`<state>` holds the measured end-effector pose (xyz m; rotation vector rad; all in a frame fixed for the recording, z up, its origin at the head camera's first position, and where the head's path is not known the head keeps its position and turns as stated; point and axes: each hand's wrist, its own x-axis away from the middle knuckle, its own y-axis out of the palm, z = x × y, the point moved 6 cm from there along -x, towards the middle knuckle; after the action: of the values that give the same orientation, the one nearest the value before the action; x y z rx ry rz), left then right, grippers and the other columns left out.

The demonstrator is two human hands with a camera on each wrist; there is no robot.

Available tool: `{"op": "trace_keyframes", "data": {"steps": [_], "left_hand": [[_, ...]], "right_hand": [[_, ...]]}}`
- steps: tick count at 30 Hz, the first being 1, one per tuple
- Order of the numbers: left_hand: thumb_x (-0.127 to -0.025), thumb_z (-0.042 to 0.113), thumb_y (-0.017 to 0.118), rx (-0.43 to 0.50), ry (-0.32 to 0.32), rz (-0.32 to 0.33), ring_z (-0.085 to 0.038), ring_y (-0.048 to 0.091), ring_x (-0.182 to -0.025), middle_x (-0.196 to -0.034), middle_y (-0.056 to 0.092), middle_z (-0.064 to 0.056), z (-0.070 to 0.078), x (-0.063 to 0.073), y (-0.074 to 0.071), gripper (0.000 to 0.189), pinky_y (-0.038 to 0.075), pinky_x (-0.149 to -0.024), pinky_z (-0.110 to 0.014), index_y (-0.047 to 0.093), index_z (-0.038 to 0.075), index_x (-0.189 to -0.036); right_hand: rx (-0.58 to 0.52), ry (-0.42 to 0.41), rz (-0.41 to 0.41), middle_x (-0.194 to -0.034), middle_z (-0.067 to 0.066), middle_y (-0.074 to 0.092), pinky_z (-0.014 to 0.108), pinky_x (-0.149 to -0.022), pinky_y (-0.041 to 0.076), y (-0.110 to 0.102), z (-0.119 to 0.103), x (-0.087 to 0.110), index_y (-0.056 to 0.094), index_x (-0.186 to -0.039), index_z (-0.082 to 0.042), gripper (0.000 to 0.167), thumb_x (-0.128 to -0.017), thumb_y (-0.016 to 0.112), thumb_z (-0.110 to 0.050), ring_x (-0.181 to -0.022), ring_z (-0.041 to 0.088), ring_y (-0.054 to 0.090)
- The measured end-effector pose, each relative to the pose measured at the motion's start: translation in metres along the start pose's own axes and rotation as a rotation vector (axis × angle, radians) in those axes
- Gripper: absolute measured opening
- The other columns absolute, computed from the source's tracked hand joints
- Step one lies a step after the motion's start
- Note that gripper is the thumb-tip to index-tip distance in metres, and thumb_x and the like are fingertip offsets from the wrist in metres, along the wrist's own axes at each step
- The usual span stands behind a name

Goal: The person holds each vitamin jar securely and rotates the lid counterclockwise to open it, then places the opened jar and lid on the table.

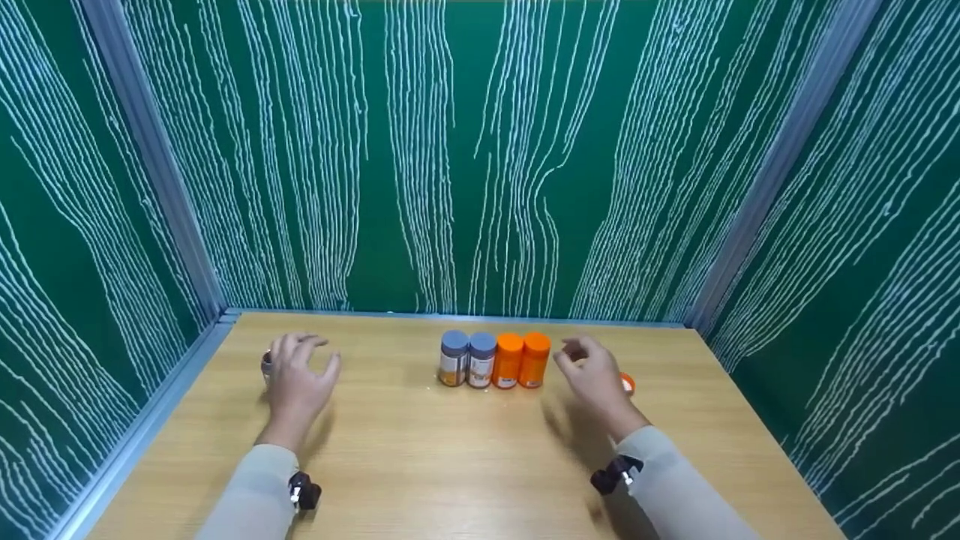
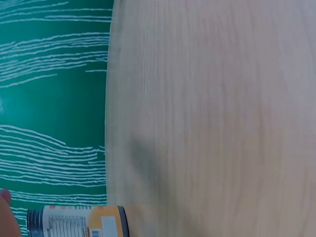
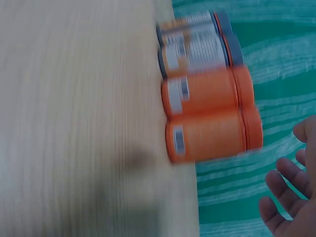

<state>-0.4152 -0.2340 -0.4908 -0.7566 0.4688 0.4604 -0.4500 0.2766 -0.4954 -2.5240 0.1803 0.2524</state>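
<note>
Two bottles with grey-blue caps and two orange bottles stand upright in a row, side by side. My right hand hovers just right of the row, its fingers loosely bent and holding nothing. In the right wrist view, a gap separates those fingers from the nearest orange bottle. At the table's left, my left hand has thumb and fingers spread apart. Behind it is another bottle, mostly hidden; the left wrist view shows its white and orange label.
A round orange thing with a white middle lies beyond the right hand, partly covered by it. The wooden table is bounded by green walls with white wavy lines and grey metal posts.
</note>
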Motion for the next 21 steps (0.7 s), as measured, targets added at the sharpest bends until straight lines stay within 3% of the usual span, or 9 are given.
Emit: {"op": "trace_keyframes", "data": {"steps": [3, 9, 11, 14, 21], "left_hand": [[-0.105, 0.025, 0.08, 0.041, -0.012, -0.086, -0.04, 0.053, -0.142, -0.145, 0.064, -0.016, 0.005, -0.001, 0.011, 0.035, 0.046, -0.123, -0.064, 0.076, 0.008, -0.135], [-0.11, 0.052, 0.073, 0.175, -0.12, -0.41, -0.037, 0.054, -0.151, -0.163, 0.055, -0.011, 0.007, 0.005, 0.05, 0.063, 0.053, -0.124, -0.059, 0.058, 0.018, -0.161], [-0.108, 0.06, 0.072, 0.213, -0.143, -0.482, -0.037, 0.052, -0.156, -0.166, 0.053, -0.011, 0.01, 0.009, 0.061, 0.073, 0.052, -0.126, -0.058, 0.052, 0.02, -0.166], [-0.107, 0.062, 0.074, 0.251, -0.164, -0.526, -0.038, 0.051, -0.158, -0.168, 0.053, -0.01, 0.016, 0.011, 0.074, 0.078, 0.053, -0.126, -0.059, 0.049, 0.022, -0.169], [-0.109, 0.036, 0.079, 0.305, -0.208, -0.516, -0.036, 0.053, -0.157, -0.165, 0.056, -0.01, 0.033, 0.013, 0.099, 0.062, 0.055, -0.124, -0.056, 0.057, 0.017, -0.163]], "right_hand": [[-0.002, -0.03, -0.045, -0.125, 0.008, 0.076, 0.045, -0.105, 0.064, 0.017, -0.014, 0.006, 0.074, -0.138, -0.011, 0.032, -0.112, 0.074, -0.029, -0.117, 0.028, 0.069], [-0.043, -0.063, -0.134, -0.122, 0.005, 0.078, 0.046, -0.106, 0.064, 0.05, -0.027, 0.013, 0.077, -0.131, -0.009, 0.025, -0.109, 0.077, -0.023, -0.113, 0.025, 0.07], [-0.046, -0.067, -0.168, -0.121, 0.003, 0.079, 0.046, -0.107, 0.065, 0.06, -0.027, 0.013, 0.078, -0.13, -0.01, 0.024, -0.108, 0.079, -0.022, -0.112, 0.024, 0.071], [-0.036, -0.08, -0.219, -0.121, 0.0, 0.08, 0.047, -0.109, 0.065, 0.074, -0.027, 0.014, 0.079, -0.129, -0.013, 0.023, -0.108, 0.08, -0.023, -0.111, 0.022, 0.072], [-0.041, -0.147, -0.316, -0.127, 0.007, 0.081, 0.051, -0.113, 0.064, 0.101, -0.039, 0.016, 0.077, -0.133, -0.009, 0.027, -0.108, 0.078, -0.02, -0.115, 0.025, 0.075]]}}
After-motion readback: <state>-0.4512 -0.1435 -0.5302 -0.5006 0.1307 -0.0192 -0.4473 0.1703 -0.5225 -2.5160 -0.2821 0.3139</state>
